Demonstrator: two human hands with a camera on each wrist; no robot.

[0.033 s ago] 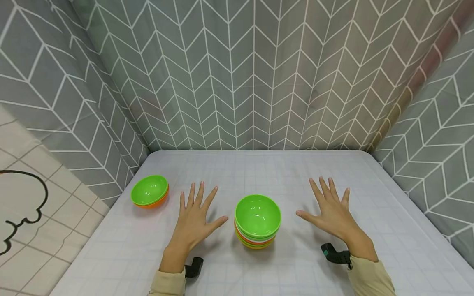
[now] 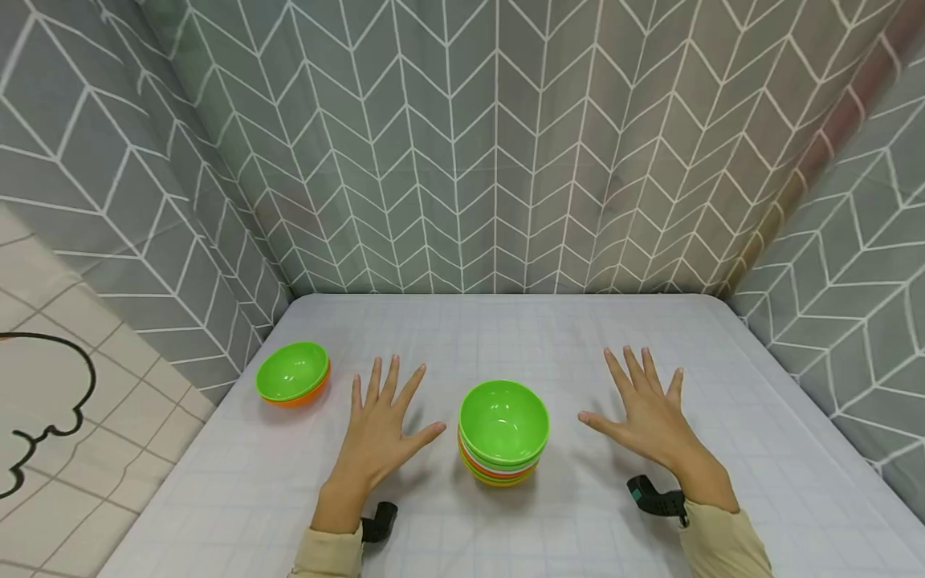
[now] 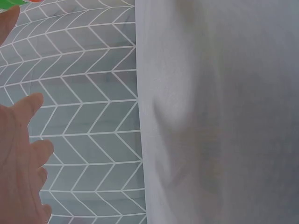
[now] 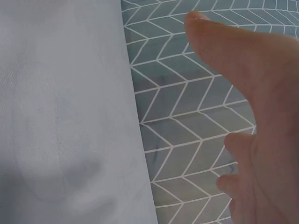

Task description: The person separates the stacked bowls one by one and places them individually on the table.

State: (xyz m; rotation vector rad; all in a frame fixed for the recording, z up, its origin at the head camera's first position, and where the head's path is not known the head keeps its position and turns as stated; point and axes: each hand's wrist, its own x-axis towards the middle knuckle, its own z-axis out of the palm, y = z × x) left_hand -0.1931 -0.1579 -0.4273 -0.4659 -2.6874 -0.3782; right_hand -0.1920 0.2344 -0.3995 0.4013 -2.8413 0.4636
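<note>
Between the two hands stands a stack of nested bowls [image 2: 503, 425], bright green on top with white, orange and yellow rims showing lower down. My left hand [image 2: 379, 433] is spread palm down left of the stack, its thumb pointing toward the bowls with a small gap. To the right of the stack, my right hand [image 2: 646, 413] is likewise spread, fingers straight, holding nothing. Farther left sits a second, shorter pair of nested bowls [image 2: 292, 373], green inside orange. In the left wrist view, a bit of green bowl [image 3: 13, 3] shows at the top corner.
Everything stands on a table [image 2: 564, 329] with a pale grid-patterned cover. Grey curtains [image 2: 470, 160] with white chevron lines hang behind it and at both sides. Tiled flooring [image 2: 130, 417] shows past the left edge. Each wrist carries a black camera [image 2: 379, 522].
</note>
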